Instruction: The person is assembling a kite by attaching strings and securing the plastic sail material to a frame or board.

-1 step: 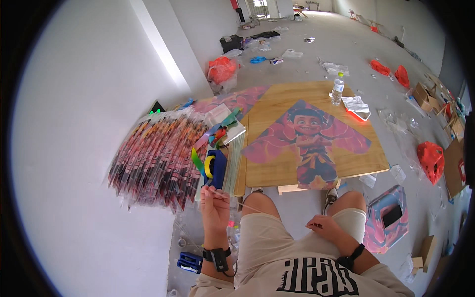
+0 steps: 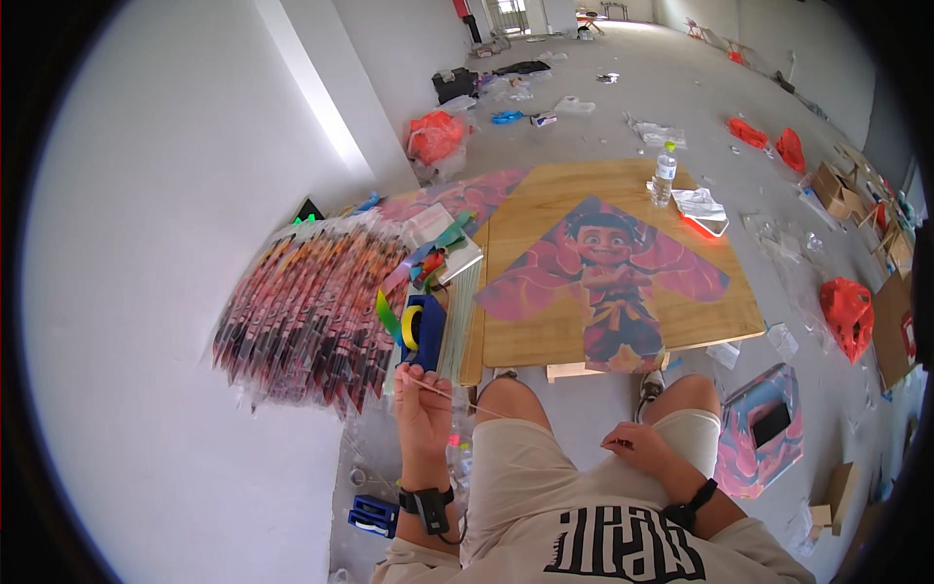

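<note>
My left hand point(image 2: 424, 407) is pinching a thin, tan, straight stick point(image 2: 443, 392), ideally pressing lightly. I cannot tell my right hand point(image 2: 637, 445)'s grip.

Left fingers point(image 2: 411, 383) pinched, held forward; right fingers point(image 2: 623, 440) bent, closer in.

Clear bottle point(image 2: 663, 179) upright; red bag point(image 2: 845, 319), cardboard box point(image 2: 836, 191) at right; white wall point(image 2: 165, 243) left

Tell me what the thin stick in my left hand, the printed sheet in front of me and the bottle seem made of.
Thin stick: perhaps wood, bamboo or plastic, being pale tan; finish unclear.
Printed sheet: perhaps fabric or film, fairly matte, lying flat with little shine.
Bottle: likely glossy plastic, judging by its see-through walls.
</note>
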Demonstrator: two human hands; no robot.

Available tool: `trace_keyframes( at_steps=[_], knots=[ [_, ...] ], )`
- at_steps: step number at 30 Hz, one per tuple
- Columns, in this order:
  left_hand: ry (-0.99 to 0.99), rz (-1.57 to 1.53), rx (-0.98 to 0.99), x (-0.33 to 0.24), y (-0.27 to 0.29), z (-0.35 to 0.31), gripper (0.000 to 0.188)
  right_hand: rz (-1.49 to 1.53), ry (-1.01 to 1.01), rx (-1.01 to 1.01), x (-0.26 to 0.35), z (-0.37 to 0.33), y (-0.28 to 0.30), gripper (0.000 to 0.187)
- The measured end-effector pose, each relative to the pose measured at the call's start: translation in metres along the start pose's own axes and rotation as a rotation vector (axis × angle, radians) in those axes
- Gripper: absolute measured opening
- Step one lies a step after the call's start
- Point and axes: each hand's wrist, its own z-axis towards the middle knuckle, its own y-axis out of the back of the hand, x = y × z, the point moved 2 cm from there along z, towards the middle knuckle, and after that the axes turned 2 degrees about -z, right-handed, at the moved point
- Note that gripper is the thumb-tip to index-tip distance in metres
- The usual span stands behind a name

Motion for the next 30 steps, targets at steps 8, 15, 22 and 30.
trace_keyframes(
  at_steps=[8,15,22,30],
  knots=[
    [-0.014,-0.016,-0.035,0.0037,-0.0013,0.0008,0.018,-0.024,0.029,0.010,0.0010,-0.0002,0.0008,0.010],
    [0.061,-0.144,0.047,0.0019,-0.0023,0.0020,0.019,0.004,-0.007,0.016,-0.0022,0.0004,-0.0024,0.009],
    [0.052,-0.083,0.058,0.0015,0.0048,0.0006,0.023,-0.003,-0.007,0.017,-0.0031,0.0004,-0.0033,0.010],
    [0.038,0.002,-0.034,0.0005,-0.0019,-0.0010,0.027,-0.024,0.000,0.022,-0.0033,0.0005,-0.0036,0.010]
  ],
)
